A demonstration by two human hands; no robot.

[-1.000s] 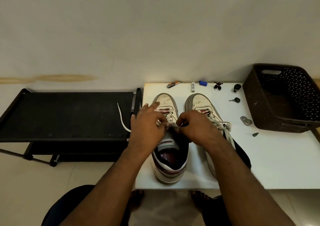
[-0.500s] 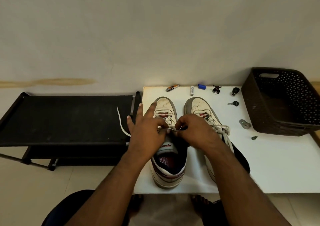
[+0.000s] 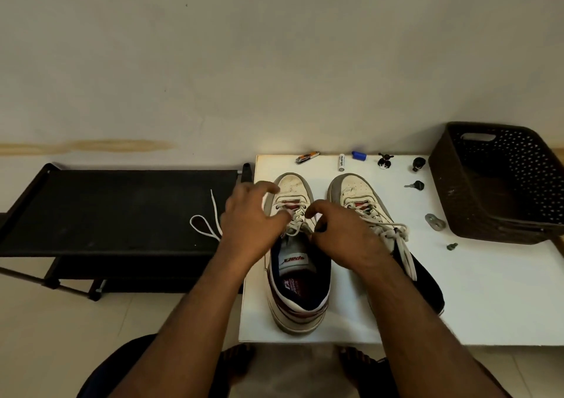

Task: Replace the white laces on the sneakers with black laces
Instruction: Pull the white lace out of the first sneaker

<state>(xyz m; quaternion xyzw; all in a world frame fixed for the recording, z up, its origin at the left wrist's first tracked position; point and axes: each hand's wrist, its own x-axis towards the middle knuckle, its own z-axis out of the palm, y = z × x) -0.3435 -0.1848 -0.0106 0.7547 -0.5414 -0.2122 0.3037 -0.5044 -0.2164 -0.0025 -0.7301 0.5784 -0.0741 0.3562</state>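
Centrally in the frame, two sneakers stand side by side on a white worktop (image 3: 488,291), toes toward the wall. Over the left sneaker (image 3: 297,275) both hands work at the white lace (image 3: 294,220). On the left hand (image 3: 250,223) the fingers (image 3: 268,188) are spread and loosely curled above the shoe's left edge, and whether they pinch the lace cannot be told. On the right hand (image 3: 341,233), thumb and forefinger are curled together at the eyelets, apparently pinching the lace. The right sneaker (image 3: 366,202) is fully laced, its white ends trailing down its right side; its heel is hidden under the right forearm.

Left of the worktop, touching its edge, sits a black rack (image 3: 106,211); a loose loop of lace (image 3: 204,223) lies on its right end. At the right edge of the frame a dark basket (image 3: 494,184) overhangs the worktop's right side. Small items line the far edge: a clipper (image 3: 307,157), a battery (image 3: 341,162), a blue cap (image 3: 359,155), dark knobs (image 3: 418,164). Bare white surface lies open at lower right, between the right sneaker and the basket.
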